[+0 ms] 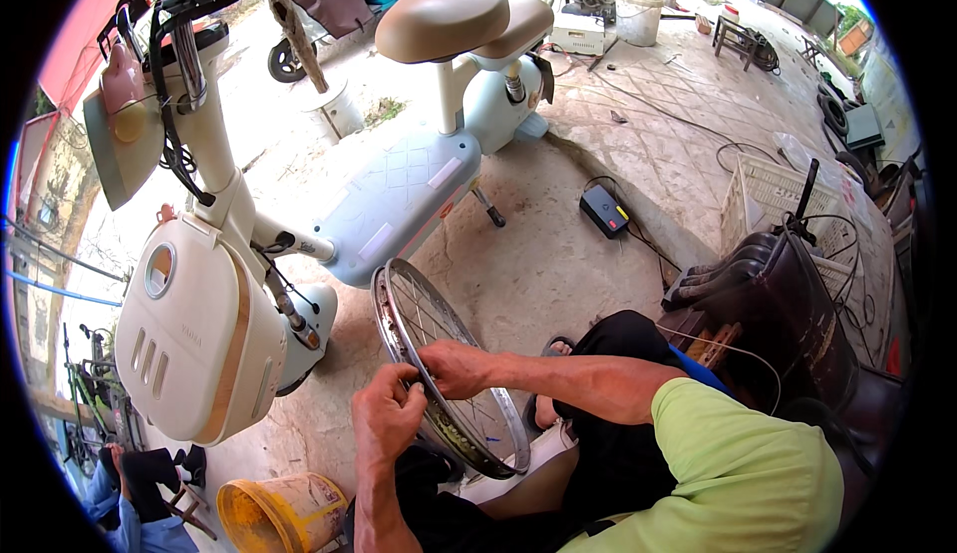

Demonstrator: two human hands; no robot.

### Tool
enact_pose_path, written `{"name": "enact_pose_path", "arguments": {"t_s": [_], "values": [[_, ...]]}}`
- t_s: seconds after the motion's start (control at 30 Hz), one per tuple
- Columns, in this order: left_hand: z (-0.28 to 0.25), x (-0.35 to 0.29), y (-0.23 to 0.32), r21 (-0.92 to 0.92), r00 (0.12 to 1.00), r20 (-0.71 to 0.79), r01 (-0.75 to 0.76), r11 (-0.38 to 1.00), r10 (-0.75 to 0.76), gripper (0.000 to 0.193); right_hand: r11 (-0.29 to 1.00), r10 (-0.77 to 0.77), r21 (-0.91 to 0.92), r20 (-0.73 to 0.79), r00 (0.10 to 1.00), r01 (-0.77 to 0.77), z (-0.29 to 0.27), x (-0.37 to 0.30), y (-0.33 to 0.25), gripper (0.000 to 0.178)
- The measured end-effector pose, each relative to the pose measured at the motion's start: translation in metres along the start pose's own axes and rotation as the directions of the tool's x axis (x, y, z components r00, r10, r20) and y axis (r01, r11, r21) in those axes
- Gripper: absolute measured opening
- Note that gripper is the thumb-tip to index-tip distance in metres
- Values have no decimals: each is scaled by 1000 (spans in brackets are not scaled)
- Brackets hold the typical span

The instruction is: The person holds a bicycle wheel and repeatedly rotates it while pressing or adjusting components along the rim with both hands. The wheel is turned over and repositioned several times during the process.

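Observation:
A bare spoked bicycle wheel rim (446,431), with no tyre on it, stands tilted between my knees. Its metal channel looks stained and rusty. My right hand (454,369) reaches across from the right and is closed on the rim at its inner side, by the spokes. On the outer edge, just left of it, my left hand (389,409) is closed, thumb and fingers pinched together. Whatever lies between those fingertips is too small to make out. The two hands nearly meet at the rim.
A pale electric bike (399,189) with a beige seat (442,20) stands ahead and left. A yellow bucket (261,518) is at the lower left, near a seated person (130,493). Right of the bike are a black charger box (604,211) with cables and a cream crate (763,194).

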State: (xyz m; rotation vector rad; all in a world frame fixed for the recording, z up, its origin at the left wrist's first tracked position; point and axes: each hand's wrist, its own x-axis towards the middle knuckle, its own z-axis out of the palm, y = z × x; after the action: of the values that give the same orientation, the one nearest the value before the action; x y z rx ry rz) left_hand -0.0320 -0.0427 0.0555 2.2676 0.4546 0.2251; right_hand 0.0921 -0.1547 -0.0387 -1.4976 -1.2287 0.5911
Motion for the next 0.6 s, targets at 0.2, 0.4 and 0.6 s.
{"name": "enact_pose_path", "arguments": {"t_s": [0.2, 0.4, 0.6], "values": [[4, -1, -3, -13, 999, -24, 48, 999, -49, 11, 1000, 16, -7, 16, 1000, -16, -1, 0, -4, 23], [2, 0, 0, -4, 1000, 1, 15, 1000, -15, 11, 1000, 12, -2, 54, 998, -12, -4, -1, -7, 24], [1, 0, 4, -30, 999, -17, 40, 999, -41, 10, 1000, 14, -11, 31, 999, -14, -1, 0, -1, 24]]}}
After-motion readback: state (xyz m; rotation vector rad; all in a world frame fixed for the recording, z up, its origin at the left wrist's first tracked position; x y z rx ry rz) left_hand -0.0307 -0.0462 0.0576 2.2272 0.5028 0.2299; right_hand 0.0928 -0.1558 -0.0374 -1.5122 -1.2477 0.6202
